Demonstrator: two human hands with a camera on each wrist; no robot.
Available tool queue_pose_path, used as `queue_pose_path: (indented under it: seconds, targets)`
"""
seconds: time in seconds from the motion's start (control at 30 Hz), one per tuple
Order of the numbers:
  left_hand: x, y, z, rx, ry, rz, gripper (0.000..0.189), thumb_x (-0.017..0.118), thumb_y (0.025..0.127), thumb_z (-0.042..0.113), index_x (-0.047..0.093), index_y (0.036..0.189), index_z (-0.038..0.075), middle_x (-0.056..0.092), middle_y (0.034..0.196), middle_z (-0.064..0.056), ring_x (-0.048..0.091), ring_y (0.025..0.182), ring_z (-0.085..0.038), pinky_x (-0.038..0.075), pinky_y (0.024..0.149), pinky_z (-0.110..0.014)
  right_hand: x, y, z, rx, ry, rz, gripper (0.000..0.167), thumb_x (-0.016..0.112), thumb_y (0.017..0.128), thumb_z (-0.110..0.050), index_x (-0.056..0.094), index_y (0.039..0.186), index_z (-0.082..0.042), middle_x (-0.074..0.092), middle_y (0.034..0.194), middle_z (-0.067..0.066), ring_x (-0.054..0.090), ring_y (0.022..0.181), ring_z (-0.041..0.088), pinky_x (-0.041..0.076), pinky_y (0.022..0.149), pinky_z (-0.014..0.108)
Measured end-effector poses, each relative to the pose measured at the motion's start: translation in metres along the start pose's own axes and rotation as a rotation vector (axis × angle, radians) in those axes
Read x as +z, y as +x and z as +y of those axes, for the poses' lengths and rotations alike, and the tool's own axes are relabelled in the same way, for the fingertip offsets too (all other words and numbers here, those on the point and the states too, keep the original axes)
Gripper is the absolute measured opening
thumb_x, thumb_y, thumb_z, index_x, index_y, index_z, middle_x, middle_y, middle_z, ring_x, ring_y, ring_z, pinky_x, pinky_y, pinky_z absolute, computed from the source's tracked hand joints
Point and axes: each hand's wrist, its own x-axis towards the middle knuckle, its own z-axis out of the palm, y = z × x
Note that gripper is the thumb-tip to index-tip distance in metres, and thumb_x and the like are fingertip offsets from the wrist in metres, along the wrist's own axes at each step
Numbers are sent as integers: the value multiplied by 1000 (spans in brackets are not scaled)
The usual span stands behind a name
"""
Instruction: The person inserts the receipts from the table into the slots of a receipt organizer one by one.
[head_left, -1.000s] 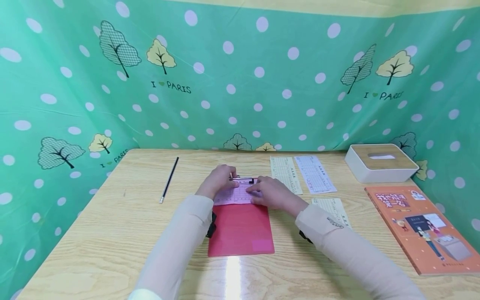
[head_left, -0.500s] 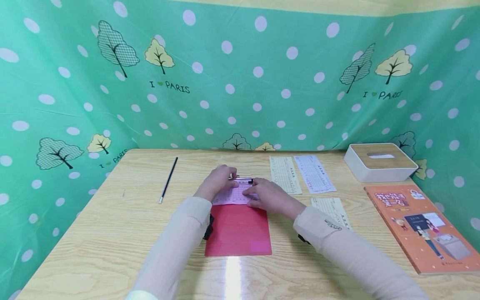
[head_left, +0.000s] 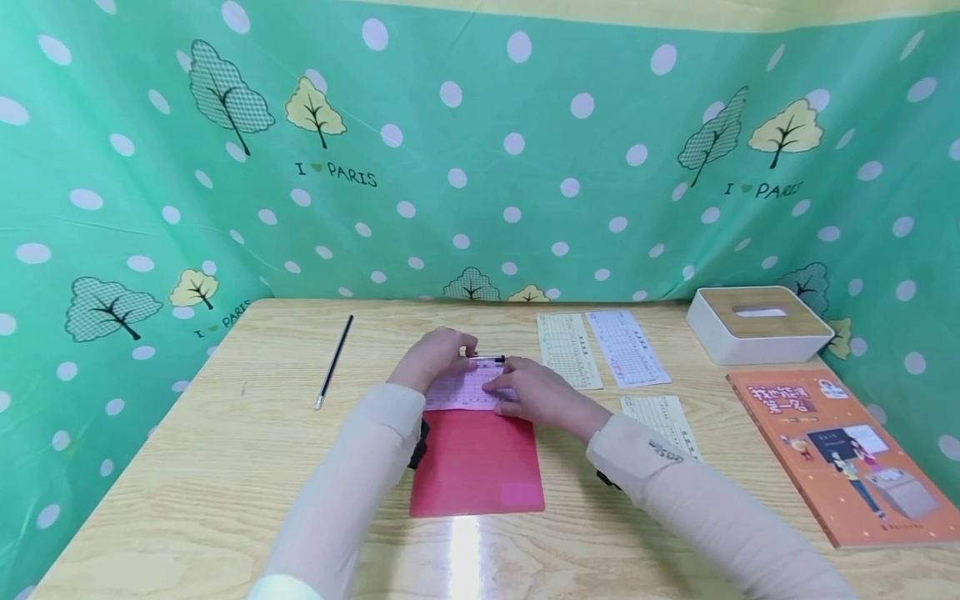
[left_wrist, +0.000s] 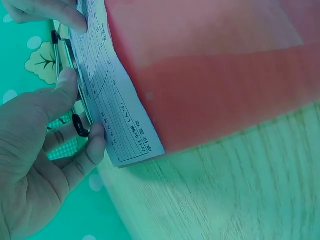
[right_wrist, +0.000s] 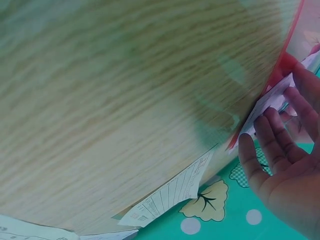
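A red clipboard [head_left: 476,467] lies flat on the table, with a pink printed form [head_left: 468,389] across its top under the wire clip [head_left: 491,359]. My left hand [head_left: 435,358] grips the clip at its left part; in the left wrist view the thumb presses the wire and the fingers curl by its black tip [left_wrist: 80,125]. Across from it, my right hand [head_left: 543,396] rests on the right side of the form, its fingertips touching the paper. Part of the form's right edge is hidden under that hand.
Right of the clipboard lie a cream slip [head_left: 568,350], a pale lilac slip [head_left: 627,348] and another cream slip [head_left: 662,421]. Farther right are an orange book [head_left: 847,458] and a tissue box [head_left: 759,325]. A dark pencil [head_left: 333,362] lies on the left.
The clipboard has shifted slightly left in the head view, as has most of the scene. My right hand has slid a little left on the form; the left hand keeps its hold on the clip.
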Motion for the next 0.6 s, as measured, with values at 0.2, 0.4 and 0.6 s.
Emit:
queue_pose_path:
  seconds: [0.2, 0.4, 0.6]
  targets:
    - [-2, -2, 1, -16, -17, -9, 13, 75, 93, 18, 70, 101, 9, 72, 101, -11, 63, 89, -25, 52, 86, -40, 0, 0, 1, 12, 15, -1, 36, 78, 92, -24, 73, 127, -14, 61, 114, 12, 57, 97, 23, 50, 89, 40]
    - [-2, -3, 0, -30, -60, -10, 11, 75, 92, 16, 68, 96, 8, 70, 99, -11, 61, 87, -24, 52, 84, -40, -1, 0, 1, 23, 25, -10, 37, 77, 92, -25, 72, 128, -15, 61, 126, 17, 59, 112, 30, 48, 99, 46]
    - [1, -2, -2, -39, -72, -14, 13, 75, 93, 17, 66, 97, 8, 70, 100, -13, 58, 83, -23, 51, 82, -39, -1, 0, 1, 28, 46, -15, 36, 76, 93, -24, 72, 128, -14, 58, 133, 21, 57, 122, 35, 45, 104, 48]
